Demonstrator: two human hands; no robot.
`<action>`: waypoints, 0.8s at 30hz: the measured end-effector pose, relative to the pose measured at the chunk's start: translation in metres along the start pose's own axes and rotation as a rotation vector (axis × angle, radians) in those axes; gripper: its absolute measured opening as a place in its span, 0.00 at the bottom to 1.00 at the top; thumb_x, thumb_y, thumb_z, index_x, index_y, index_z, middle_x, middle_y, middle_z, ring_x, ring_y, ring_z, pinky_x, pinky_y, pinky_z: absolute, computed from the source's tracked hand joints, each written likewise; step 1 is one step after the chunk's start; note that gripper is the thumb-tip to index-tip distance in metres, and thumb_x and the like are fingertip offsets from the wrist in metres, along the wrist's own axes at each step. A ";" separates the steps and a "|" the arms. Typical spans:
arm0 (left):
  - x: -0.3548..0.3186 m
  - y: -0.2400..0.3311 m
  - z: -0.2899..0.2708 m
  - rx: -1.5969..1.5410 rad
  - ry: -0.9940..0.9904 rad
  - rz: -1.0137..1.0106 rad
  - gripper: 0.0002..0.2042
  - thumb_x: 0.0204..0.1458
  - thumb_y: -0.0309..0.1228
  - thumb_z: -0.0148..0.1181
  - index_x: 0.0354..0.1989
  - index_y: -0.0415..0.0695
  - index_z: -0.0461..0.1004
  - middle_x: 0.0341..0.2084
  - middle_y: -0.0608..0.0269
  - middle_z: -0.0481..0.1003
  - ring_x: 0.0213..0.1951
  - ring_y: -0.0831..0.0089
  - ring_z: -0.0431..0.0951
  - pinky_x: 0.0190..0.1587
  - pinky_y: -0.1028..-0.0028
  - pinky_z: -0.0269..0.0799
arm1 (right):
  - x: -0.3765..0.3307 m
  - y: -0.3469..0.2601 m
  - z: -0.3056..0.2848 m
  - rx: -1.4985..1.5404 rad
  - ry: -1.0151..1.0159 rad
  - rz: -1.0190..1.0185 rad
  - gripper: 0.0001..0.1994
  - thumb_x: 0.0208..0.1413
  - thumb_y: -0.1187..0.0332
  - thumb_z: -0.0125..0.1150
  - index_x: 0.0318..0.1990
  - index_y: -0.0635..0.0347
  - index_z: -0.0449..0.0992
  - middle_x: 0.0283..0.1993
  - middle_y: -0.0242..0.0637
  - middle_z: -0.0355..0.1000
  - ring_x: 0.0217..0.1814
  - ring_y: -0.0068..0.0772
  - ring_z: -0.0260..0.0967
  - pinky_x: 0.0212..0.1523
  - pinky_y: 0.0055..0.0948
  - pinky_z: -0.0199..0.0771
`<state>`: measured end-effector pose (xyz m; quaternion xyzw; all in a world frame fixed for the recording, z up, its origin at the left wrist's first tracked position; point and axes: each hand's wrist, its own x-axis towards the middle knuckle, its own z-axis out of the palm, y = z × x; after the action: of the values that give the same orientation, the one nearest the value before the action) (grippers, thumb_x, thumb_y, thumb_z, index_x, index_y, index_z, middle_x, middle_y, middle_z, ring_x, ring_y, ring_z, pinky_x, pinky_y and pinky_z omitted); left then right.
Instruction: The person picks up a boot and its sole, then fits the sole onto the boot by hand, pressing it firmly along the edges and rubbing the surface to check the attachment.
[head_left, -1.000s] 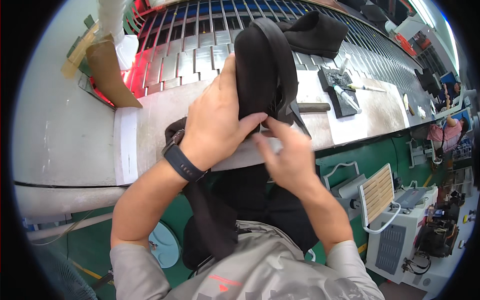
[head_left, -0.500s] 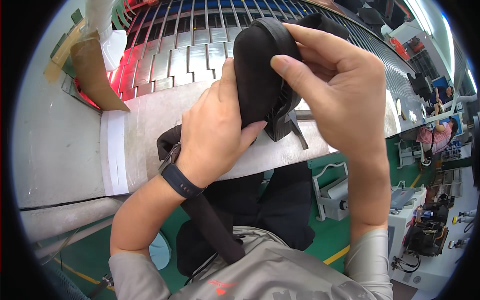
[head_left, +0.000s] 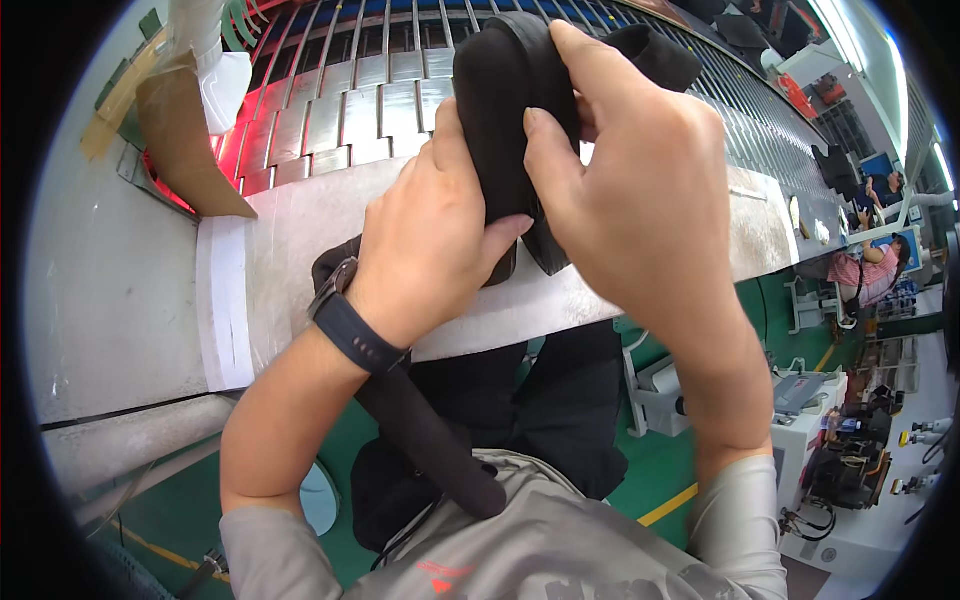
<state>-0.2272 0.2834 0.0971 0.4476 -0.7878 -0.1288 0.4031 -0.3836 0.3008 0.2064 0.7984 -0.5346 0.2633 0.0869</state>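
Note:
A black shoe (head_left: 490, 120) is held toe-up above the bench edge. My left hand (head_left: 425, 235) wraps its near left side, with the thumb across the lower part. My right hand (head_left: 640, 180) grips the right side, where a black rubber sole (head_left: 537, 60) lies against the shoe; its thumb presses the surface and its fingers reach behind. The sole's lower end shows between my hands. A long dark fabric tube (head_left: 430, 440) runs from beneath my left wrist to my lap; whether it joins the shoe is hidden. Another black piece (head_left: 655, 60) shows beyond my right hand.
A metal slatted conveyor (head_left: 390, 110) lies beyond the pale bench edge (head_left: 300, 235), red light glowing at its left. Brown cardboard (head_left: 185, 140) stands by the left wall. Machines (head_left: 830, 440) stand on the right; a person in pink (head_left: 865, 270) sits farther off.
The shoe has moved slightly up and left, with its sole now closer against it. My right hand has shifted left, its thumb further across the shoe. The dark tube's lower end has shifted slightly right.

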 end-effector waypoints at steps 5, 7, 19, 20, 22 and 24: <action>0.011 -0.003 -0.001 -0.020 -0.067 -0.082 0.48 0.53 0.33 0.77 0.76 0.32 0.52 0.50 0.37 0.81 0.50 0.40 0.84 0.50 0.51 0.80 | -0.011 0.048 0.041 0.607 0.101 -0.002 0.31 0.59 0.74 0.75 0.70 0.69 0.74 0.56 0.49 0.84 0.55 0.34 0.84 0.56 0.32 0.86; 0.009 -0.005 -0.002 -0.018 -0.090 -0.130 0.47 0.55 0.31 0.76 0.78 0.36 0.50 0.52 0.36 0.81 0.52 0.38 0.83 0.52 0.51 0.80 | -0.011 0.050 0.047 0.728 0.047 0.052 0.30 0.62 0.75 0.73 0.71 0.68 0.73 0.55 0.50 0.84 0.53 0.31 0.84 0.53 0.29 0.86; 0.010 -0.018 -0.002 0.053 -0.066 -0.089 0.51 0.53 0.38 0.78 0.75 0.23 0.51 0.50 0.35 0.80 0.48 0.40 0.84 0.48 0.50 0.80 | 0.000 0.031 0.051 0.436 0.054 0.074 0.26 0.62 0.75 0.71 0.66 0.74 0.76 0.44 0.49 0.87 0.45 0.28 0.86 0.48 0.28 0.85; 0.012 -0.017 -0.003 0.036 -0.074 -0.096 0.50 0.53 0.38 0.78 0.75 0.23 0.52 0.50 0.35 0.80 0.48 0.40 0.84 0.48 0.50 0.80 | 0.000 0.030 0.052 0.436 0.053 0.075 0.26 0.62 0.75 0.71 0.66 0.74 0.76 0.44 0.49 0.87 0.45 0.28 0.86 0.48 0.28 0.85; 0.011 -0.018 -0.002 0.019 -0.084 -0.108 0.49 0.53 0.37 0.78 0.75 0.24 0.52 0.50 0.35 0.81 0.47 0.40 0.84 0.48 0.50 0.81 | 0.000 0.030 0.058 0.209 0.164 -0.119 0.26 0.57 0.73 0.68 0.60 0.84 0.75 0.28 0.51 0.81 0.29 0.51 0.82 0.32 0.40 0.82; 0.011 -0.020 0.002 0.073 -0.042 -0.078 0.48 0.52 0.36 0.78 0.74 0.26 0.53 0.49 0.36 0.81 0.47 0.39 0.84 0.47 0.50 0.81 | 0.001 0.022 0.054 0.116 0.111 -0.111 0.27 0.57 0.74 0.68 0.61 0.85 0.74 0.30 0.53 0.81 0.30 0.52 0.82 0.33 0.41 0.81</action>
<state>-0.2194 0.2630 0.0898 0.4895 -0.7821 -0.1249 0.3648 -0.3856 0.2682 0.1585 0.8146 -0.4679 0.3322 0.0846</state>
